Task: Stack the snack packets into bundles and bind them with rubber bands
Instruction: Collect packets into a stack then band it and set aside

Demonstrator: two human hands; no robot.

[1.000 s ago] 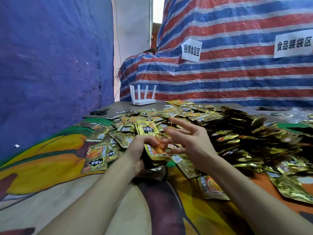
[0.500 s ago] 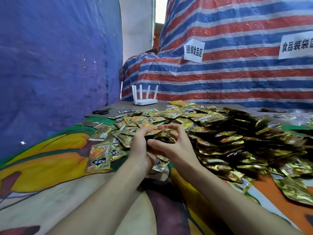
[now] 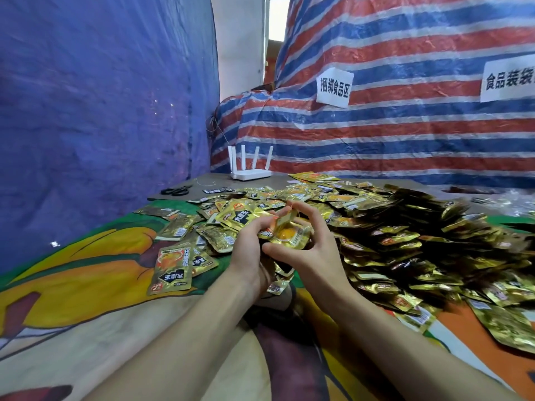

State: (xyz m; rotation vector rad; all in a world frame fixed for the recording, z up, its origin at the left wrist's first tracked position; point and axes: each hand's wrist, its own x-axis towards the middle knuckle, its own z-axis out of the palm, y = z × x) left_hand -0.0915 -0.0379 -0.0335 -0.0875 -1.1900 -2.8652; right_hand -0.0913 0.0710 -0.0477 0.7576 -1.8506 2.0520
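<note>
A second ago the right hand (image 3: pixel 312 250) stood away from the stack with its fingers (image 3: pixel 311 215) splayed wide, as one holds a band stretched open; half a second ago the two hands had met; now those fingers are curled over the top of the small bundle of gold foil snack packets (image 3: pixel 289 235), thumb below and fingertips above, pinching its far end. A thin orange line, which I take for the rubber band (image 3: pixel 293 209), runs up from the bundle to those fingertips; whether it already goes round the whole stack I cannot tell, since the hands hide the underside.

The left hand (image 3: pixel 249 253) grips the near end of the same bundle, its fingers (image 3: pixel 257 227) wrapped round the packets and pressed together; the bundle is held just above the bright printed cloth covering the table (image 3: pixel 86 270), near its front edge, with the top packet's orange picture facing up.

My judgement: the band has gone from being opened to being drawn on, so this bundle is at the binding step and not yet let go. The great loose heap of gold packets (image 3: pixel 405 233) lies just beside the hands on the right, so most of the task is ahead; a single flat packet with an orange and black label (image 3: pixel 173 267) lies apart on the left. The slick foil may slide, so the left grip should hold square while the band is seated.
</note>
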